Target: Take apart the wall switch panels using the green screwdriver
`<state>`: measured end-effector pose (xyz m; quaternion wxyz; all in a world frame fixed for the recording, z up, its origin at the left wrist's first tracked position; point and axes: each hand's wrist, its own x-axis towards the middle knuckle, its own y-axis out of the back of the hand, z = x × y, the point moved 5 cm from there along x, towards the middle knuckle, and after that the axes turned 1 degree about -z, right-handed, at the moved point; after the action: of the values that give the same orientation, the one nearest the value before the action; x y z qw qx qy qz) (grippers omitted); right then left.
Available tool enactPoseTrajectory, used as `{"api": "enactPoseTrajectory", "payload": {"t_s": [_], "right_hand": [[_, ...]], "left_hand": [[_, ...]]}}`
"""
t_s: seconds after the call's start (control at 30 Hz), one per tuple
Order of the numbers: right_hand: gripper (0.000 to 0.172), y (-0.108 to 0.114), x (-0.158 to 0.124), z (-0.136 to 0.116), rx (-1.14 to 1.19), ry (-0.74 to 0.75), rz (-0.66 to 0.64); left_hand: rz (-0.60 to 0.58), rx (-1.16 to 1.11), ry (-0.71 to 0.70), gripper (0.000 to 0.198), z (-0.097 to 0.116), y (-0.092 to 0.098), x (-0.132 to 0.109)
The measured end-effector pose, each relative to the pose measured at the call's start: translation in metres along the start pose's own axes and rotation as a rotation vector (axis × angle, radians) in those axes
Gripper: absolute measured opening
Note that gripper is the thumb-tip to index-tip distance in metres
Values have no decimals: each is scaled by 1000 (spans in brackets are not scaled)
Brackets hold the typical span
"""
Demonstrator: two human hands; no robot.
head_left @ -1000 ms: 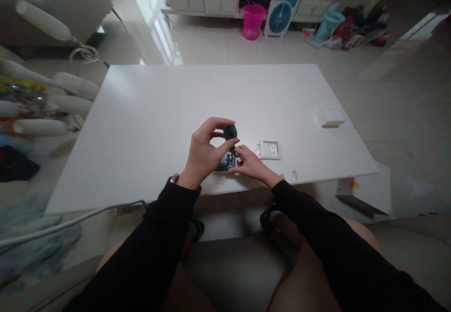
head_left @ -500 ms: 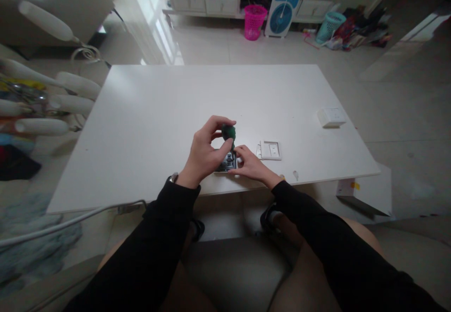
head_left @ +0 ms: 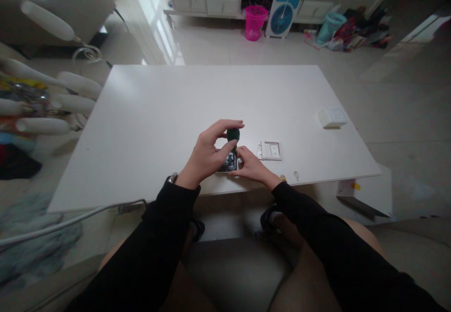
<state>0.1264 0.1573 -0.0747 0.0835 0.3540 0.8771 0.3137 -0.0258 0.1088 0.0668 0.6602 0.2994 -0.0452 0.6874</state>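
Note:
My left hand (head_left: pixel 207 154) holds the dark green handle of a screwdriver (head_left: pixel 233 135), thumb on the near side and fingers arched over the top. The screwdriver stands nearly upright over the right part of a socket box (head_left: pixel 229 162) with a dark inside, which lies by the table's front edge. Its tip is hidden. My right hand (head_left: pixel 252 164) grips the right side of this box between thumb and fingers. To the right lies a white socket faceplate (head_left: pixel 272 151), apart from both hands.
A white boxed socket (head_left: pixel 331 117) sits near the right edge of the white table (head_left: pixel 169 105). A small clear piece (head_left: pixel 296 175) lies near the front edge. A grey cable (head_left: pixel 88 215) runs along the left front. Lamp arms (head_left: pixel 79 84) reach in from the left.
My left hand and the screwdriver have shifted slightly right, and the fingers have loosened and reach further over the handle. My right hand stays on the box.

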Motion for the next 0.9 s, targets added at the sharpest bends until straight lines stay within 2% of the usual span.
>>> {"api": "enactPoseTrajectory", "payload": {"t_s": [0.1, 0.2, 0.43, 0.63, 0.8, 0.9], "right_hand": [[79, -1, 0, 1, 21, -1, 5], [80, -1, 0, 1, 23, -9, 7], [72, -1, 0, 0, -5, -11, -6], [82, -2, 0, 1, 47, -2, 0], [77, -2, 0, 2, -2, -4, 3], [73, -1, 0, 1, -14, 6, 2]], "left_hand": [[109, 61, -10, 27, 0, 1, 0], [185, 39, 7, 25, -4, 1, -1], [25, -3, -15, 42, -3, -1, -2], [101, 56, -5, 19, 1, -1, -3], [130, -53, 55, 31, -5, -1, -3], [109, -125, 47, 27, -7, 0, -2]]}}
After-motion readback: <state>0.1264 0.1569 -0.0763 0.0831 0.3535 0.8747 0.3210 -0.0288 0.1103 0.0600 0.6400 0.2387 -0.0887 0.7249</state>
